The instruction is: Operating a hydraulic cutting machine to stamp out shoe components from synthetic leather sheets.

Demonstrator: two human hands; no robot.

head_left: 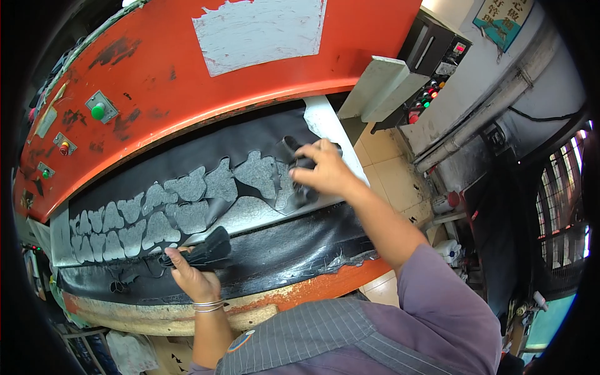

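Observation:
A black leather-like sheet [256, 128] lies along a pale cutting board [250, 215], with rows of irregular cut-out holes showing grey beneath. My left hand [195, 281], with bangles at the wrist, is closed around a bundle of black cut pieces [212, 251] over the board's near edge. Towards the sheet's right end, my right hand [324, 167] grips a dark piece with curved edges [301, 187]. Blur and my fingers hide its full shape, so its material is unclear. Beside it, a cut-out hole [257, 173] is open in the sheet.
An orange press beam [275, 53] spans the far side, carrying a green button [98, 111]. A glossy black covering [281, 247] hangs along the near edge above an orange rail [312, 281]. At right stand a grey bracket [384, 87] and a control box [431, 47].

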